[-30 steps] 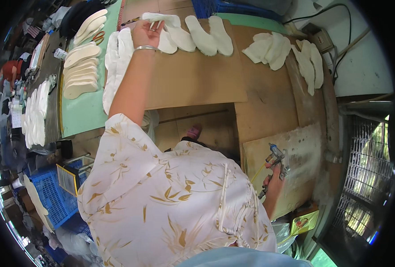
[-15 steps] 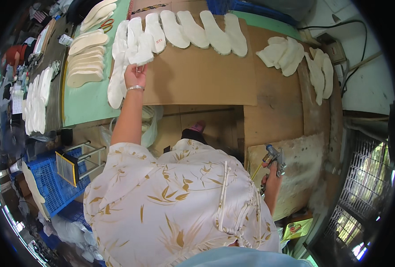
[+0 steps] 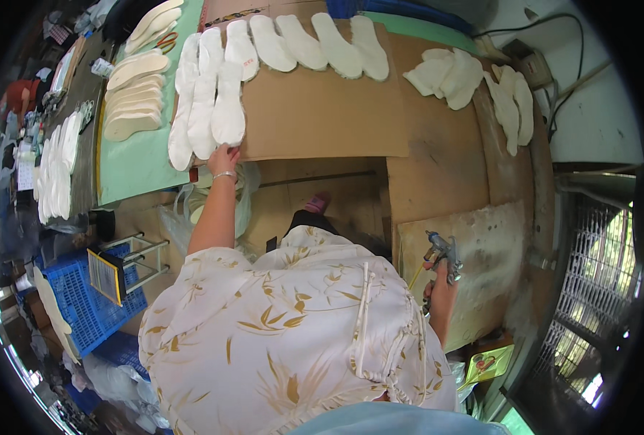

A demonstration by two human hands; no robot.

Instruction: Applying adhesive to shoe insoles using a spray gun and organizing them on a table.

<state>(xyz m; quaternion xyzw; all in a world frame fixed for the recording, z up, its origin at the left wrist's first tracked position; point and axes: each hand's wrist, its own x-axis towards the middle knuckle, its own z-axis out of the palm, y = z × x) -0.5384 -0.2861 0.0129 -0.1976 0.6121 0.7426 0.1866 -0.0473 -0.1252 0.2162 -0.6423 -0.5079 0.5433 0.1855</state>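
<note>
one white insole (image 3: 228, 109) lies at eleven o'clock, its six-o'clock end touched by the left hand (image 3: 223, 159); pinched or not, i cannot tell. it looks light and soft, best held by its rim. the right hand (image 3: 442, 288) grips a spray gun (image 3: 446, 254) at four o'clock.

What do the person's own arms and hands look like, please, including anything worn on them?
The left hand is ungloved, with a narrow silver-coloured bracelet round its wrist. Its forearm is bare below a loose whitish fabric sleeve with a golden-brown leaf print. The right hand is also ungloved, with no bracelet visible.
</note>
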